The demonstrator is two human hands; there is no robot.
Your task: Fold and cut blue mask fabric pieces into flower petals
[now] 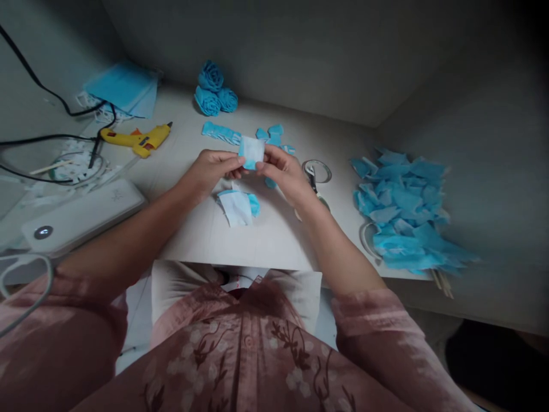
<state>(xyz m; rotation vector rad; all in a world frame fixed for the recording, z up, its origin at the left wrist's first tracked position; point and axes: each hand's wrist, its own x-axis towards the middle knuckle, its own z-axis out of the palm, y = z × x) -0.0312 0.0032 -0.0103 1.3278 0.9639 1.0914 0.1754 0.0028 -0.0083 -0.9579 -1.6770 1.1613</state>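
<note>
A small pale blue and white fabric piece [251,151] is held up over the table between both hands. My left hand [217,167] pinches its left edge, and my right hand [281,170] grips it from the right with thumb and fingers. Just below the hands lie a white fabric piece [235,208] and a bit of blue. Behind them rest a pleated blue strip [221,133] and several blue cut pieces [274,133]. Scissors [313,182] and a tape roll [322,171] sit by my right wrist, which partly covers the scissors.
Three blue fabric roses [211,97] stand at the back. On the left are folded blue masks [124,88], a yellow glue gun [141,140], black cables and a white device [86,217]. A large blue fabric heap [403,194] and another roll [369,240] lie right.
</note>
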